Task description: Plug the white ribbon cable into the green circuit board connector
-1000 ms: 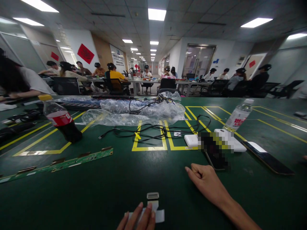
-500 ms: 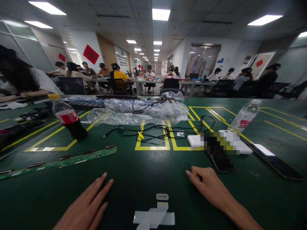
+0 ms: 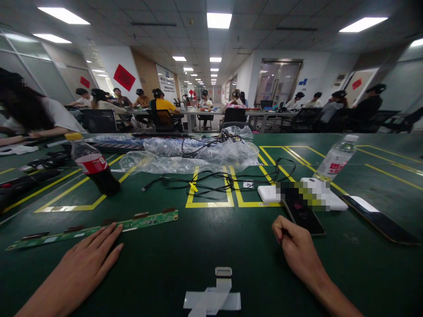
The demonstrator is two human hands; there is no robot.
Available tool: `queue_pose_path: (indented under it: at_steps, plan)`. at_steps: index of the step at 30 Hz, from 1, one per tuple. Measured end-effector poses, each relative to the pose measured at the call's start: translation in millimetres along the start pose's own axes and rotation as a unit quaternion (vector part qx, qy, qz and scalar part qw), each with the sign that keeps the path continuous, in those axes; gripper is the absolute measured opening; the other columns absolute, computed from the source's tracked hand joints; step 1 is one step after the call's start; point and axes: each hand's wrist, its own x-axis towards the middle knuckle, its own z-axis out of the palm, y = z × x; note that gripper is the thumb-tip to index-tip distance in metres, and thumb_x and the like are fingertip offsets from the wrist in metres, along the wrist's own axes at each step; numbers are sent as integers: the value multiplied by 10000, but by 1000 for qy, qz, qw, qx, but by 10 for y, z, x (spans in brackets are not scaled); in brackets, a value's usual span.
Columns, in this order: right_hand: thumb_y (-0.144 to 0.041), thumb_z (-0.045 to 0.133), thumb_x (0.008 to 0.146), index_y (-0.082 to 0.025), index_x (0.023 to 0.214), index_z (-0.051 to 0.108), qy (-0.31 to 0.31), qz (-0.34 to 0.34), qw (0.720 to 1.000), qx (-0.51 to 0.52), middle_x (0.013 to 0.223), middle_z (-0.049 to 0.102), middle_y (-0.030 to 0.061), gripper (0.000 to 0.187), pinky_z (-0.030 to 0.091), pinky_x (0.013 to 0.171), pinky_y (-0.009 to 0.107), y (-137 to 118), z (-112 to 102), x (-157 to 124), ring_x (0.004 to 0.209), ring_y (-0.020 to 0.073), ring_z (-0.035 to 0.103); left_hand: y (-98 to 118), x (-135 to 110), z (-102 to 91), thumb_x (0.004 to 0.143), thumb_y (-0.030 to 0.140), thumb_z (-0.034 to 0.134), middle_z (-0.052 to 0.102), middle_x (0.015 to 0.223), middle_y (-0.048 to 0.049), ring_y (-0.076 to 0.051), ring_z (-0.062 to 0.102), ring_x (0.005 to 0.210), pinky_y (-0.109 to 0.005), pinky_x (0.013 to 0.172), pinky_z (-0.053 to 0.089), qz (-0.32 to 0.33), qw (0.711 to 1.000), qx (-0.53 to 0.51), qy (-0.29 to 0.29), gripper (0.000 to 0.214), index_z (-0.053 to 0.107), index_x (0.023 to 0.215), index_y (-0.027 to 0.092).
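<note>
My left hand lies flat with its fingers stretched, the fingertips over the near edge of a long narrow green circuit board. Part of the board is hidden beneath those fingers; dark connector strips line its far edge. My right hand is curled into a loose fist above the table, just in front of a black phone. No object shows in that fist, though its inside is turned away. Between the hands, near the bottom edge, lies a white flat ribbon cable with a connector at its far end.
A cola bottle stands left, beyond the board. Clear plastic wrap and black cables lie mid-table. To the right are white boxes, a clear bottle and a second phone. A co-worker sits far left.
My left hand has moved left and away from me onto the circuit board, which has slid to the right and slightly nearer. My right hand has shifted a little right, its thumb now tucked in.
</note>
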Motion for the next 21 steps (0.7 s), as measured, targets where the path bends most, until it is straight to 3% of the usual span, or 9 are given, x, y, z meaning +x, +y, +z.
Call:
queue_pose_path:
  at_steps: [5,8,11,15,21]
  plan:
    - [-120,376,642,-246,595,390,88,11,994,59,587,417,-24,135,275,509,273,99,-55,-5,536,150,381,938,101,-294,993,515,400,491,1534,-102,-341,514,1351,-541,1112,421,74,997,-1,-16,584,534,1467,203]
    - [-135,380,590,-244,552,394,102,22,990,96,556,392,-27,115,259,492,266,172,-98,19,520,143,358,1481,219,-487,990,429,431,551,1483,-102,-341,555,1299,-541,1063,472,126,992,-15,-26,512,576,1433,215]
    - [-151,393,565,-246,529,381,87,30,987,133,530,377,-33,103,250,463,255,199,-135,47,493,133,339,1877,351,-617,976,322,452,585,1445,-116,-326,581,1245,-517,1019,502,171,984,-25,-39,471,598,1407,199]
    - [-161,399,564,-252,525,367,54,38,984,163,500,341,-47,105,238,432,246,174,-142,56,451,118,301,2160,444,-648,940,222,475,579,1443,-119,-311,582,1195,-497,970,512,201,978,-44,-36,484,580,1413,205]
    - [-158,395,579,-250,520,363,25,34,990,136,506,361,-35,113,249,443,250,158,-95,40,468,127,327,2221,374,-570,960,240,488,536,1485,-101,-319,535,1246,-523,993,485,219,973,-74,-27,497,521,1456,229]
